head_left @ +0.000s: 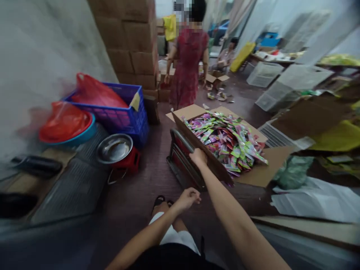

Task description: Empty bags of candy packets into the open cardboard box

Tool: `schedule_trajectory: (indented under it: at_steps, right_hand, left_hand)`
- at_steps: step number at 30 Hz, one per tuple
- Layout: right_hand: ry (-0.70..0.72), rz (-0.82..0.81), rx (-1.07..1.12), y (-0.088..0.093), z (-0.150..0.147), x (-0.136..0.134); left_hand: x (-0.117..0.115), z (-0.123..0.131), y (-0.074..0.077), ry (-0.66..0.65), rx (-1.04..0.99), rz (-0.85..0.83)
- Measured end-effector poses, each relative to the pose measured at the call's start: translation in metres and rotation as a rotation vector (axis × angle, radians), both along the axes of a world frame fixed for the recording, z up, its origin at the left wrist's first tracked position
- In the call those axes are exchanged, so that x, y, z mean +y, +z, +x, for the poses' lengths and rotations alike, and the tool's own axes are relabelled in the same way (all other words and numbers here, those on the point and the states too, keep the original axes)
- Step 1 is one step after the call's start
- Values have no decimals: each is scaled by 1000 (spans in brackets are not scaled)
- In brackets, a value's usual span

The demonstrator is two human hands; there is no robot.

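Observation:
My right hand [199, 157] is closed round the upper bar of a dark metal-framed folding chair [180, 159], right against the raised flap of a cardboard box. The chair leans beside the box; its lower part is partly hidden by my arm. Heaped inside the open cardboard box [254, 179] are many small shiny packets [225, 138] in green, pink and purple. In front of the chair, my left hand [189, 198] hangs in the air with loosely bent fingers, nothing visible in it.
A metal bowl [114, 149] rests on a red stool [131, 161] at left. Behind it are a blue crate [115, 112] and a blue basin [75, 139] with red bags. A person in red [189, 63] stands beyond the box; another sits farther back. Clear plastic bins [292, 86] line the right.

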State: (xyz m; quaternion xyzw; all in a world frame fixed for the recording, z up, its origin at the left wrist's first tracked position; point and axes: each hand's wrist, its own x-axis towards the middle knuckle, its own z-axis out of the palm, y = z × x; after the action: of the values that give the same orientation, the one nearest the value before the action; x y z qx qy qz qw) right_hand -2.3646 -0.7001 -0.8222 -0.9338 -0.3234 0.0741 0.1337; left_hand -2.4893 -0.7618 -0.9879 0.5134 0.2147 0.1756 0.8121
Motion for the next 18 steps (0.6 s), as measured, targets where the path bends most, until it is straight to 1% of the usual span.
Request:
schedule_trajectory:
  at_steps: [2,4,5,6,7,8,10,13,15,16,18]
  right_hand:
    - [-8,-55,-35,-19,-36,-30]
    - [6,-95,-68,-37,-69,-58]
    - [15,-111,-77,-44,-84,-72]
    - [22,-124,-84,-49,-100,-85]
    - [30,-135,-90,-52,-115,-98]
    - [39,-142,-97,-53,-131,-110]
    - [64,-148,-109,-48,-162,-134]
    - [127,-183,-107,-37,-205,-167]
    - [189,-227,-85,-33,-228,-188]
    - [230,-245,-76,-32,-237,-198]
    - [321,-263,-101,-33,-250,-219]
  left_hand:
    - [-15,-52,-39,158,36,-36]
    - [-29,-102,-72,333,76,-56]
    - [-38,-125,-85,407,99,-66]
    - [-48,-147,-95,465,121,-77]
    - [-62,-168,-101,507,143,-92]
    - [-78,-188,-104,539,164,-107]
    - [-120,-231,-103,587,203,-140]
    - [-199,-301,-95,648,261,-203]
    - [-254,-350,-95,698,303,-264]
    - [-282,-375,-97,748,324,-298]
    - [-336,-429,-108,927,382,-367]
